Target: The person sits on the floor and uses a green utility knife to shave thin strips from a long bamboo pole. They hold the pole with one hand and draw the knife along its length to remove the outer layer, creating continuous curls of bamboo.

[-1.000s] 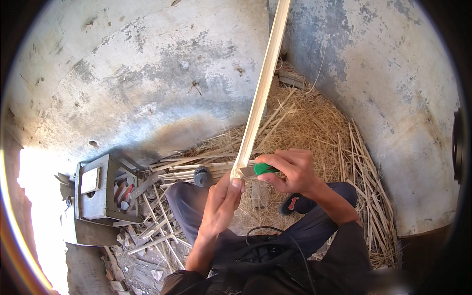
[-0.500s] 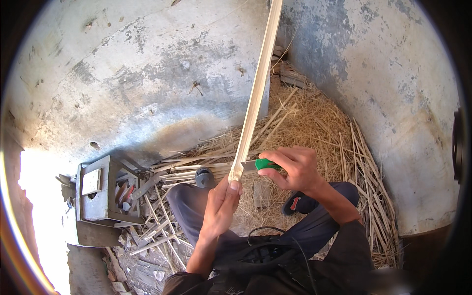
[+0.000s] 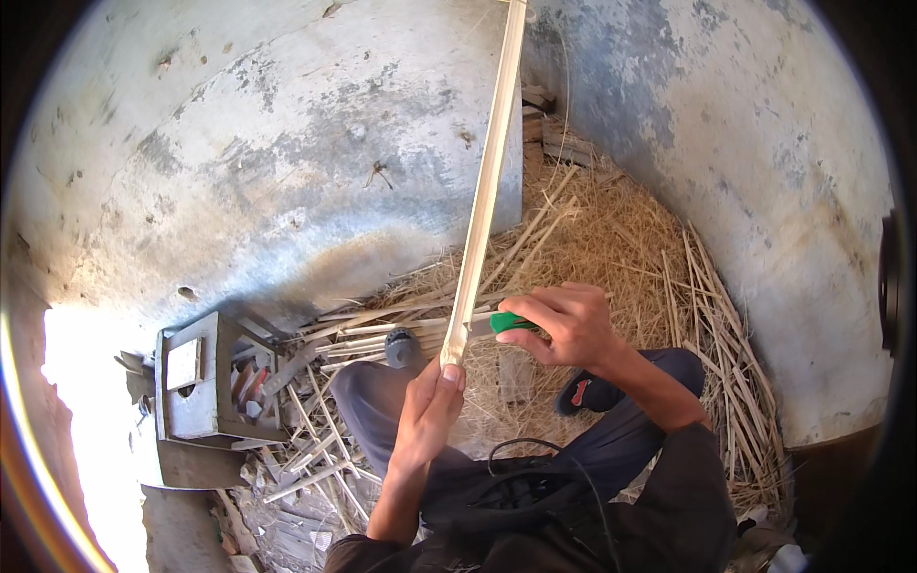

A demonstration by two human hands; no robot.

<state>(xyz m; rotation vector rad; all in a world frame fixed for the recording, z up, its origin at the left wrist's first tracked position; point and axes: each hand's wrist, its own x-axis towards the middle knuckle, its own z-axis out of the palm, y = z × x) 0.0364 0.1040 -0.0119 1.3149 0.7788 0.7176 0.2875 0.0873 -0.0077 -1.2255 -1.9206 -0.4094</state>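
Note:
My left hand (image 3: pixel 429 406) is closed round the lower end of a long, pale split strip, bamboo-like (image 3: pixel 487 191), which slants up and away past the top of the view. In my right hand (image 3: pixel 571 323) is the green handle of a knife (image 3: pixel 513 323). Its flat metal blade points left, and the tip meets the edge of the strip just above my left thumb. Part of the blade tip is hidden at the strip. Both hands are above my bent knees.
Straw-like shavings (image 3: pixel 611 229) cover the floor ahead, with a pile of thin sticks (image 3: pixel 726 353) along the right wall (image 3: pixel 735 191). At the left stands a small wooden box-like stand (image 3: pixel 205 387) holding odds and ends. A wall (image 3: pixel 287 143) rises close in front.
The strip's far end has swung slightly left and stands a little steeper. The knife in my right hand has shifted slightly left with it. The whole view has tilted a little.

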